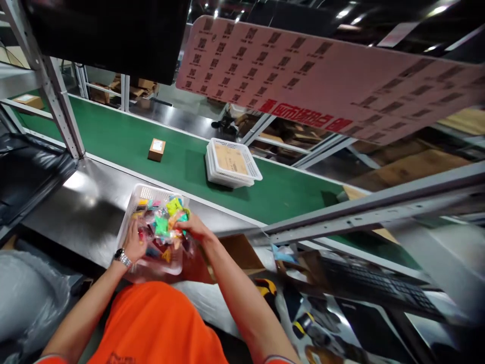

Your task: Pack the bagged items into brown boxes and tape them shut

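Observation:
A white plastic basket (124,222) sits on the metal bench in front of me, holding small colourful items in clear plastic packets. Over it is a bunch of clear packets (161,225) with green, yellow, orange and teal contents; their exact kind is too small to make out. My right hand (194,226) is closed on the right side of this bunch. My left hand (134,243), with a metal watch at the wrist, cups its left side near the basket's left wall. Some fingertips are hidden among the packets.
Beyond the bench runs a green conveyor belt (182,157) carrying a small carton (156,150) and stacked white baskets (248,164) with a flat brown package. An open cardboard box (240,253) is right of my basket. A keyboard (382,283) lies farther right; a monitor (109,35) hangs above.

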Tool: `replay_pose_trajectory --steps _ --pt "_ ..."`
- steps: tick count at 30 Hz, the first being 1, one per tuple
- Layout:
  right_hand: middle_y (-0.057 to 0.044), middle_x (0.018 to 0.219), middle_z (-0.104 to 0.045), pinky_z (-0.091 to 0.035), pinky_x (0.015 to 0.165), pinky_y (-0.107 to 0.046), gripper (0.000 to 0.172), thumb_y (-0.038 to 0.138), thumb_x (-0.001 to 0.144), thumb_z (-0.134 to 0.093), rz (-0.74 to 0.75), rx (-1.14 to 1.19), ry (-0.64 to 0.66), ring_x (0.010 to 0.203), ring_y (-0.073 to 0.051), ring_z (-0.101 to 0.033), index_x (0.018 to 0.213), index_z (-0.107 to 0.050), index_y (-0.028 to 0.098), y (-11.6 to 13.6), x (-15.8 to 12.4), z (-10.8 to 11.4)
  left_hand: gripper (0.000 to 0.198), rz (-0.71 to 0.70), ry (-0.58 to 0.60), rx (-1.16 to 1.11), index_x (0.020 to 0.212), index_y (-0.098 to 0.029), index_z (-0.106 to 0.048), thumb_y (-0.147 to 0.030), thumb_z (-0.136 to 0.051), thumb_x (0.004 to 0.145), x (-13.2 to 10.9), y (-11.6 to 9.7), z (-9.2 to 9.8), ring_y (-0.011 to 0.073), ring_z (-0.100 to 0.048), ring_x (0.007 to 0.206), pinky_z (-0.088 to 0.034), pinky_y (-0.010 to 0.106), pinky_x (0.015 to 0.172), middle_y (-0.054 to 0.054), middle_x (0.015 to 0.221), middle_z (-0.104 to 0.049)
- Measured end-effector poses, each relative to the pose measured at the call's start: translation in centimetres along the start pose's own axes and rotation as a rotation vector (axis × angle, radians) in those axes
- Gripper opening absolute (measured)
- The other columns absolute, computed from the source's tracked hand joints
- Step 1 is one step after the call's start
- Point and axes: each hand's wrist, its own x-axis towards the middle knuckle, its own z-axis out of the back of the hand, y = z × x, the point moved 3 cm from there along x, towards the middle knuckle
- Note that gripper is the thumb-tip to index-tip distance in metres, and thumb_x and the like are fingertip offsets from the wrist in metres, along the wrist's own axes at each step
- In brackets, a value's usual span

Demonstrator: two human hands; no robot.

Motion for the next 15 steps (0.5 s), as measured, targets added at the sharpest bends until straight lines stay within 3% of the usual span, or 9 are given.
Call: replay_pose_trajectory --steps 4,7,9,12,15 --pt "-0.003 0.086 -0.082 -0.066 0.084 -0.039 0.053 0.046 0.048 -0.104 0.062 0.016 0.087 0.080 -0.024 -0.074 0.088 -0.079 0.022 1.3 -1.7 2.3 0.118 -0.037 -0.004 -0.016 0.177 -0.009 -0.036 -0.036 -0.095 0.079 2.7 -2.3 0.1 0.0576 -0.031 0.177 -0.030 0.079 0.145 0.036 0.185 -0.038" --pt "-0.004 0.091 -0.084 -0.068 0.086 -0.039 0.062 0.049 0.044 -0.107 0.110 -0.027 0.174 0.086 -0.026 -0.077 0.094 -0.081 0.021 2.0 -2.7 3.3 0.124 -0.104 0.011 -0.108 0.178 -0.012 -0.038 -0.035 -0.100 0.072 4.5 -4.1 -0.2 0.0563 -0.028 0.179 -0.032 0.079 0.145 0.033 0.187 -0.037" --pt "-0.004 0.090 -0.084 -0.068 0.083 -0.038 0.066 0.052 0.042 -0.108 0.115 -0.058 0.214 0.084 -0.026 -0.077 0.094 -0.083 0.021 2.2 -3.1 3.6 0.107 -0.104 0.030 -0.239 0.176 -0.016 -0.044 -0.032 -0.090 0.081 5.5 -5.1 -0.7 0.0495 -0.039 0.176 -0.040 0.074 0.143 0.028 0.183 -0.047" --pt "-0.004 0.089 -0.083 -0.067 0.078 -0.038 0.070 0.057 0.041 -0.109 0.119 -0.081 0.208 0.081 -0.026 -0.075 0.096 -0.083 0.021 2.9 -3.6 4.3 0.073 0.101 0.133 -0.525 0.168 -0.021 -0.055 -0.025 -0.067 0.096 6.6 -5.6 -1.9 0.0370 -0.074 0.147 -0.066 0.062 0.122 0.022 0.159 -0.072" --pt "-0.004 0.085 -0.081 -0.066 0.073 -0.036 0.069 0.057 0.044 -0.109 0.149 -0.119 0.139 0.077 -0.024 -0.073 0.096 -0.082 0.021 4.1 -5.0 6.6 0.063 0.232 0.225 -0.582 0.159 -0.020 -0.062 -0.019 -0.060 0.096 6.9 -5.1 -2.5 0.0300 -0.083 0.126 -0.072 0.052 0.109 0.018 0.142 -0.081"
